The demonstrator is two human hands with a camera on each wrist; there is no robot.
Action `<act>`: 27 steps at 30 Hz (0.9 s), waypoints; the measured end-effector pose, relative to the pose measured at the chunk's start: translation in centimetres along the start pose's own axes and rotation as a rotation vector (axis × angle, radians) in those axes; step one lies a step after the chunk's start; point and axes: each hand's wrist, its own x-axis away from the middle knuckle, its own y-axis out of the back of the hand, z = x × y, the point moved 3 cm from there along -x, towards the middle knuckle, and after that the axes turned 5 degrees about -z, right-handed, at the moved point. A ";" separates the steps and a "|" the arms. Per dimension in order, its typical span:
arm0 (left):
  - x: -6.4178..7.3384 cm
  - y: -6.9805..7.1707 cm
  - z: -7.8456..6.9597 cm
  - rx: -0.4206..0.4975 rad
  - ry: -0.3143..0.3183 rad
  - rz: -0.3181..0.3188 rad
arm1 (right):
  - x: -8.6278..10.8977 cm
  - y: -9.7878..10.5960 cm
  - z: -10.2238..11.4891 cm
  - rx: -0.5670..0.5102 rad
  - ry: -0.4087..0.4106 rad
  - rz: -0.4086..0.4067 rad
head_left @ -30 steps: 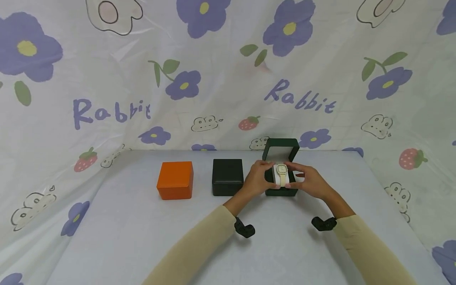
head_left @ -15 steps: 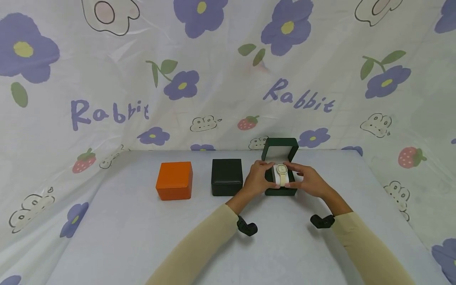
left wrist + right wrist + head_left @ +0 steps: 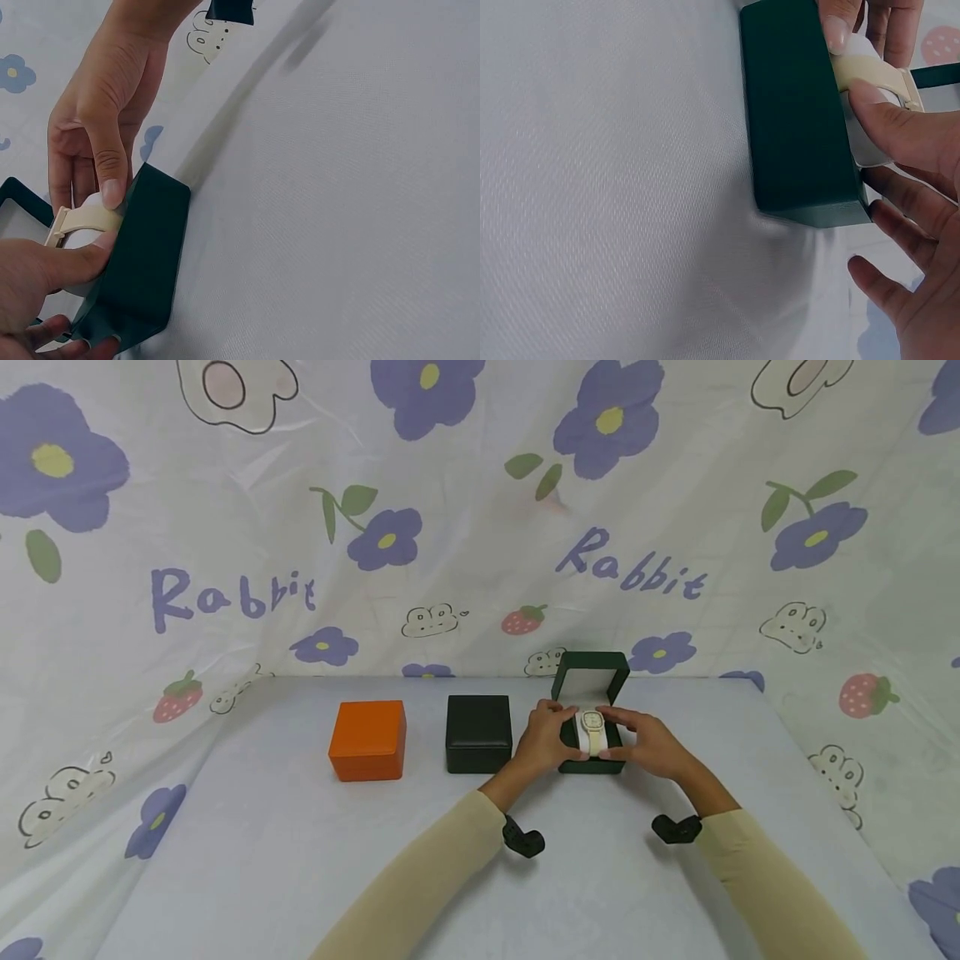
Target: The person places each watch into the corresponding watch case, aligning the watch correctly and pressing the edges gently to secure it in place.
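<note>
A cream watch [image 3: 593, 722] is strapped round a white watch cushion [image 3: 861, 139], which sits in the opened dark green watch box [image 3: 591, 767]. My left hand [image 3: 540, 737] grips the cushion from the left, its thumb on the near side by the strap and its fingers on the far side. From the right, my right hand [image 3: 654, 745] pinches the same cushion with thumb and forefinger. The other fingers of the right hand spread beside the box wall in the right wrist view. The cushion's lower part is hidden inside the box.
To the left of the green box stand a closed black box [image 3: 478, 735] and a closed orange box [image 3: 367, 741]. The green lid [image 3: 592, 662] stands raised at the back, close to the patterned cloth [image 3: 465, 527]. A pale cloth covers the table [image 3: 585, 893].
The watch and its cushion have shifted slightly down towards the front of the green box, both hands still on them. The boxes stay where they were.
</note>
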 end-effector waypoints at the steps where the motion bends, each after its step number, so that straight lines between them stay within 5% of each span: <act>1: 0.0 0.0 0.0 -0.001 -0.002 -0.001 | 0.0 0.0 0.0 0.006 0.003 -0.003; 27: 0.2 -0.3 0.2 0.021 -0.027 0.003 | 0.2 -0.3 -0.1 0.014 0.014 -0.025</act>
